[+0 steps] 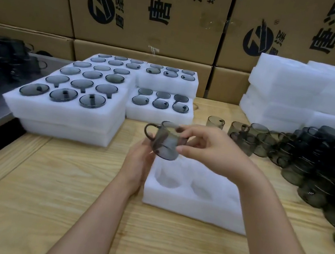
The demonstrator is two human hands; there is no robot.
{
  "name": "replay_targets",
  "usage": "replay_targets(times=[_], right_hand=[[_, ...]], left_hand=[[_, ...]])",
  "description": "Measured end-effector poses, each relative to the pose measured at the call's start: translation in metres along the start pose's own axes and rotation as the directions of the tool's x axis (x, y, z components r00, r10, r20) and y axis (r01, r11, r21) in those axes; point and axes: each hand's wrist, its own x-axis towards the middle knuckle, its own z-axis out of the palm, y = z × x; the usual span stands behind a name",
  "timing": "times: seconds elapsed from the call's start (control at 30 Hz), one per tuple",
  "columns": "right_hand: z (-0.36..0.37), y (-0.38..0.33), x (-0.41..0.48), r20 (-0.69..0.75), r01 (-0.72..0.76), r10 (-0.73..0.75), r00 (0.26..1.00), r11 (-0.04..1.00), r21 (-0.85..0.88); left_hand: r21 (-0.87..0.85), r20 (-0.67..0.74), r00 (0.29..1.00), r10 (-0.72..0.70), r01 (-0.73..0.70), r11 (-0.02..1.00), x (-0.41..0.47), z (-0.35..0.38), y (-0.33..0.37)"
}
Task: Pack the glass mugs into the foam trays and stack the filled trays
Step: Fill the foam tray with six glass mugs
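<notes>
Head view: right hand (209, 149) reaches in from the lower right, forearm angled across the table, wrist bent. Its fingers are curled, and thumb and fingertips pinch the body of a smoky grey glass mug (166, 143). The mug is tilted, handle pointing left, in the air just above the far left corner of a white foam tray with round wells (191, 204); the two wells that show are empty. Left hand (138, 164) stands upright beside the tray's left edge, back toward the camera, fingers roughly straight and pointing up at the mug's underside. It grips nothing, and I cannot tell if it touches the mug. The tray lies flat on the light wooden table (50, 196). Far left is a stack of white foam trays filled with grey mugs (64, 114), with smaller filled trays (159, 114) just beside it. At right is a heap of loose grey glass mugs (321, 166), and behind it a pile of empty white foam trays (300, 93). Brown printed cardboard boxes (148, 8) line the back.
</notes>
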Motion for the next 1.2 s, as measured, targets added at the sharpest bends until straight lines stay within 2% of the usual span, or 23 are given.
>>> replay_targets(times=[0.07, 0.17, 0.3, 0.37, 0.43, 0.5, 0.73, 0.83, 1.03, 1.2], right_hand=[[0.009, -0.003, 0.006, -0.030, 0.000, 0.000, 1.000, 1.000, 0.023], [0.018, -0.001, 0.012, -0.070, 0.017, -0.004, 0.998, 0.983, 0.182], [0.026, 0.009, 0.016, -0.087, -0.001, 0.008, 0.996, 0.997, 0.075], [0.027, 0.011, 0.018, -0.107, -0.027, 0.045, 0.993, 0.986, 0.165], [0.028, 0.014, 0.020, -0.106, -0.061, 0.102, 0.989, 0.940, 0.336], [0.026, 0.018, 0.022, -0.129, -0.080, 0.138, 0.982, 0.922, 0.380], [0.024, 0.036, 0.026, -0.298, -0.060, 0.090, 0.950, 0.992, 0.107], [0.023, 0.042, 0.027, -0.293, -0.048, 0.047, 0.955, 0.999, 0.007], [0.030, 0.049, 0.030, -0.226, 0.015, -0.071, 0.972, 0.971, -0.238], [0.029, 0.050, 0.032, -0.195, 0.032, -0.107, 0.975, 0.935, -0.355]], left_hand=[[-0.022, 0.026, 1.000, -0.007, 0.008, 1.000, 0.000, 0.000, 0.001], [0.021, 0.003, 0.999, 0.044, -0.044, 0.999, 0.002, -0.002, 0.002], [0.069, -0.018, 0.989, 0.145, -0.143, 0.987, 0.002, 0.000, 0.000], [0.129, 0.006, 0.978, 0.208, -0.207, 0.970, 0.002, 0.003, 0.000], [0.190, 0.052, 0.965, 0.259, -0.264, 0.946, 0.001, 0.006, 0.003], [0.236, 0.111, 0.954, 0.280, -0.299, 0.925, 0.000, 0.009, 0.003], [0.279, 0.163, 0.971, 0.175, -0.216, 0.936, 0.000, 0.005, -0.004], [0.300, 0.197, 0.973, 0.120, -0.176, 0.938, -0.001, 0.004, -0.006], [0.300, 0.154, 0.985, 0.083, -0.127, 0.946, -0.002, 0.006, -0.005], [0.331, 0.142, 0.988, 0.062, -0.106, 0.938, -0.003, 0.006, -0.003]])
